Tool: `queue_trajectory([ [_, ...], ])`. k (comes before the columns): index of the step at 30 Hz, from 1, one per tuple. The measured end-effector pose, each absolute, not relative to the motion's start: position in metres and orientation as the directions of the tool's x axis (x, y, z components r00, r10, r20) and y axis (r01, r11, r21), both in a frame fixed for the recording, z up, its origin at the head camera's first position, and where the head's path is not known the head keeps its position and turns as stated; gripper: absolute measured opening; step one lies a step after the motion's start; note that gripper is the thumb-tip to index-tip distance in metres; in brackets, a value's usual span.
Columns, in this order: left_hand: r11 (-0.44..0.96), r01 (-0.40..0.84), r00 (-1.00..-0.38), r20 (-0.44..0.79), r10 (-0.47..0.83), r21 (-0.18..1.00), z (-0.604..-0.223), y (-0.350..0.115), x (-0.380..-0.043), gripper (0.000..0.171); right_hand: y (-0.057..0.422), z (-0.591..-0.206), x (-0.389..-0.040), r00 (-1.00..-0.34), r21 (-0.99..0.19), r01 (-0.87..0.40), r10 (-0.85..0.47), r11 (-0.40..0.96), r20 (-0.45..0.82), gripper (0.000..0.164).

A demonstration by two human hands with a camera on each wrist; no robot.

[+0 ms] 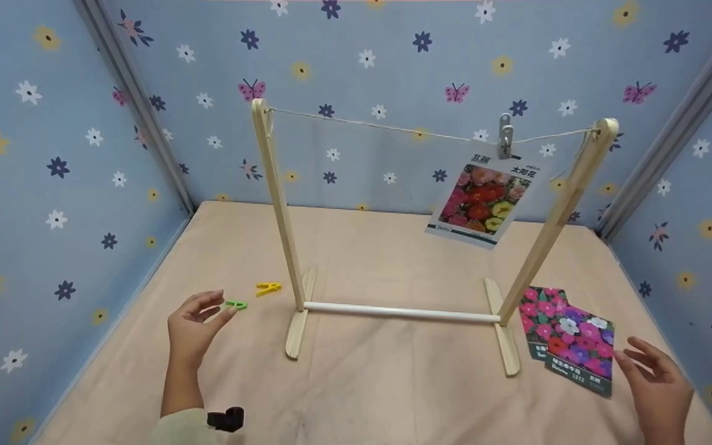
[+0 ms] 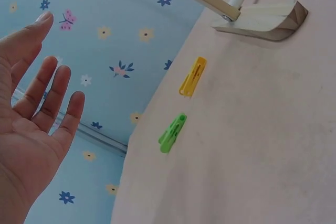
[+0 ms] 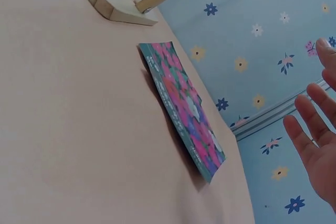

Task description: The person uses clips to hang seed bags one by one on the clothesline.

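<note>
My left hand [image 1: 198, 327] hovers over the table at the left, fingers loosely bent and holding nothing. In the head view its fingertips come right beside a green clothespin [image 1: 236, 305]; in the left wrist view that clothespin lies on the table apart from the hand. Just beyond it is a yellow clothespin [image 1: 268, 288]. On the right, my right hand [image 1: 659, 383] is held with relaxed fingers beside two overlapping flower seed packets, the upper one [image 1: 581, 349] partly covering the lower one [image 1: 541, 309]. The right wrist view shows the hand apart from them.
A wooden stand with two posts [image 1: 279, 210] and a white crossbar [image 1: 402, 312] occupies the middle. From its string [image 1: 362, 125] a metal clip [image 1: 505, 139] hangs a third seed packet [image 1: 486, 201], tilted. Flower-patterned walls [image 1: 368, 74] enclose the table.
</note>
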State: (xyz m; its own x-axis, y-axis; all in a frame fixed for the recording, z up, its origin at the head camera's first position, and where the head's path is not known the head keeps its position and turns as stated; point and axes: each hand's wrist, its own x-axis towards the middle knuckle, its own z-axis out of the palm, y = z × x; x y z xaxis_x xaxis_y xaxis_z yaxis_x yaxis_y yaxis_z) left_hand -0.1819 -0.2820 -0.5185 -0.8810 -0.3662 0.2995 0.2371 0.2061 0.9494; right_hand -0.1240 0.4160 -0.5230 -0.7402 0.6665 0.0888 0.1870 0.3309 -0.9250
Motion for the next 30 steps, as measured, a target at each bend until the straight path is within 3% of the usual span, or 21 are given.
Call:
queue_trajectory([
  [8,0.111,0.073,-0.901,0.113,-0.419,0.991,-0.531,-0.292,-0.179,0.04,0.425,-0.547,-0.125,-0.721,-0.921,0.207,0.688,0.33,0.085,0.049],
  [16,0.102,-0.058,-0.896,-0.006,-0.444,0.993,-0.559,-0.304,-0.187,0.05,0.435,-0.561,-0.13,-0.692,-0.897,0.365,0.717,0.25,-0.082,0.057],
  [23,0.08,-0.123,-0.897,-0.076,-0.436,0.989,-0.567,-0.312,-0.198,0.056,0.439,-0.571,-0.133,-0.655,-0.918,0.383,0.731,0.103,-0.192,0.061],
  [30,0.113,-0.184,-0.908,-0.125,-0.4,0.976,-0.565,-0.317,-0.211,0.058,0.44,-0.584,-0.136,-0.669,-0.876,0.433,0.727,0.211,-0.156,0.063],
])
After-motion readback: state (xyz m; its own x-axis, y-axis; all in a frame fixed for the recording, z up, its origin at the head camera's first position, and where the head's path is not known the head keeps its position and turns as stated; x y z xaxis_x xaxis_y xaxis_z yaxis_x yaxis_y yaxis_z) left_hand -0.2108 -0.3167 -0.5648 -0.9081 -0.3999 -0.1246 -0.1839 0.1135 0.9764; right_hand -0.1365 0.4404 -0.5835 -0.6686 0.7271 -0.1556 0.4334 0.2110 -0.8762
